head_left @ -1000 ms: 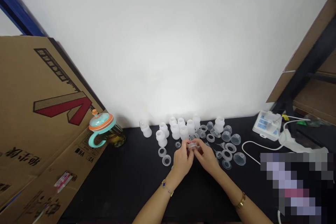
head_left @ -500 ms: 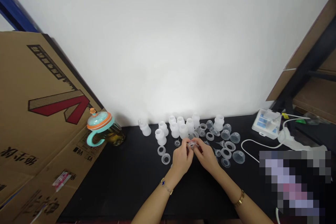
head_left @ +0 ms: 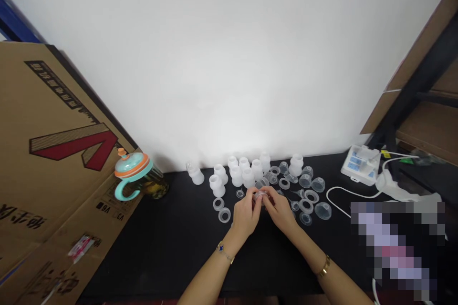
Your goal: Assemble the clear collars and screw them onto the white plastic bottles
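Both hands meet over the black table, fingers closed round one small clear ring-shaped piece (head_left: 261,194), partly hidden by the fingertips. My left hand (head_left: 246,214) grips its left side and my right hand (head_left: 280,209) its right side. Just behind them stand several white baby bottles (head_left: 248,178). Two ring collars (head_left: 224,215) lie to the left of my left hand. To the right of my right hand are more clear rings (head_left: 306,206), domed caps (head_left: 318,184) and what look like soft nipples (head_left: 294,206), scattered flat on the table.
A pitcher with a turquoise and orange lid (head_left: 134,174) stands at the left, beside a large cardboard box (head_left: 67,152). At the right are a white power strip (head_left: 359,166), its cable (head_left: 338,188) and a blurred-out patch. A white wall (head_left: 229,57) closes off the back.
The fingertips have drawn in closer around the clear piece, which now shows less. The whole view has shifted slightly; the things on the table keep their places.
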{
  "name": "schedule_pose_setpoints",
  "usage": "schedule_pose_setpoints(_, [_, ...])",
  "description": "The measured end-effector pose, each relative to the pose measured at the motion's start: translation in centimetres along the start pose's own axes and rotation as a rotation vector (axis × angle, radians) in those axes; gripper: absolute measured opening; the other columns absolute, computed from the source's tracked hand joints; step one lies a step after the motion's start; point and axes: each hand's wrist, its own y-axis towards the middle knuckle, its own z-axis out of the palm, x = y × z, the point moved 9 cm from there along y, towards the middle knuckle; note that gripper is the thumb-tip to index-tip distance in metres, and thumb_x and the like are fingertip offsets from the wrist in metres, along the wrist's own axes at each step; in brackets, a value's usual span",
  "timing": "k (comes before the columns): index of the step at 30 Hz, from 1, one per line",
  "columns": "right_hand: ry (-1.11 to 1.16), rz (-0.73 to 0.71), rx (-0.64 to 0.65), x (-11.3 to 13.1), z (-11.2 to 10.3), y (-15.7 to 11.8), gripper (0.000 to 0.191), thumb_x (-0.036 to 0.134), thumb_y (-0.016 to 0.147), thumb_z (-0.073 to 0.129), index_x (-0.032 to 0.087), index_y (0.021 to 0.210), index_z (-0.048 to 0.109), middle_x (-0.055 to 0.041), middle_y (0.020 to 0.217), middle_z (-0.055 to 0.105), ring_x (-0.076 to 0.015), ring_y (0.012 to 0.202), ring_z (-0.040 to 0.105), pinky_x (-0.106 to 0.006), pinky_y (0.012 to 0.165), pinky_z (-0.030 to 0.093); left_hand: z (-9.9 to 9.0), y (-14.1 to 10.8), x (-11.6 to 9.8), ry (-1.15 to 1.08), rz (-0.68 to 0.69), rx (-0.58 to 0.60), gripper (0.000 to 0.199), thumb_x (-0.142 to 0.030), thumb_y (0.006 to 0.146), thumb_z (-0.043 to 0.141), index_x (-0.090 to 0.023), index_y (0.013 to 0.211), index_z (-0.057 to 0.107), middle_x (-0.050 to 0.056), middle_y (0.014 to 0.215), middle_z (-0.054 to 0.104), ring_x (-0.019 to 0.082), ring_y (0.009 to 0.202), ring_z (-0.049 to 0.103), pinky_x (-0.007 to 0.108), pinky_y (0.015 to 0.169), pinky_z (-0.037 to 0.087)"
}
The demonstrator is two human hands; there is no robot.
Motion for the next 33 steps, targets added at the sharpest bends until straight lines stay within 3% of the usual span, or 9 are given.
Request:
schedule_pose_setpoints(9, [0.023, 0.021, -0.048, 0.1, -0.6, 0.1, 0.025, 0.041, 0.094, 0.053, 0.024, 0.109, 0.064, -0.0008, 0.082, 0.071, -0.0174, 0.064, 0.064, -0.026, 0.06, 0.048, 0.0, 0.0, 0.1, -0.032, 0.061, 0.014, 0.034, -0.032, 0.106, 0.032, -0.021, 0.128, 0.055, 0.008, 0.107, 0.075, 0.018, 0.081, 0.073, 0.028, 0.074, 0.052])
schedule_pose_setpoints(17, [0.004, 0.041, -0.045, -0.3, -0.3, 0.2, 0.025, 0.041, 0.092, 0.053, 0.023, 0.105, 0.064, -0.0012, 0.078, 0.07, -0.0179, 0.063, 0.064, -0.027, 0.06, 0.048, -0.4, 0.0, -0.1, -0.004, 0.125, 0.009, 0.033, -0.034, 0.105, 0.037, -0.02, 0.125, 0.059, 0.007, 0.095, 0.076, 0.019, 0.082, 0.073, 0.028, 0.075, 0.053])
schedule_pose_setpoints(25, [-0.024, -0.02, 0.021, 0.6, 0.1, 0.3, 0.029, 0.044, 0.095, 0.053, 0.024, 0.114, 0.061, -0.0017, 0.083, 0.072, -0.0175, 0.061, 0.063, -0.028, 0.058, 0.047, -0.4, 0.3, 0.8, -0.037, 0.046, -0.008, 0.03, -0.035, 0.106, 0.037, -0.021, 0.12, 0.06, 0.008, 0.098, 0.077, 0.018, 0.076, 0.073, 0.026, 0.068, 0.052])
schedule_pose_setpoints(33, [0.013, 0.018, 0.012, 0.3, 0.0, 0.3, 0.027, 0.042, 0.094, 0.054, 0.025, 0.113, 0.063, -0.0014, 0.081, 0.072, -0.0176, 0.059, 0.063, -0.029, 0.057, 0.048, -0.2, 0.4, 1.1, -0.035, 0.029, 0.01, 0.029, -0.035, 0.106, 0.037, -0.022, 0.12, 0.059, 0.006, 0.096, 0.077, 0.019, 0.075, 0.073, 0.027, 0.068, 0.051])
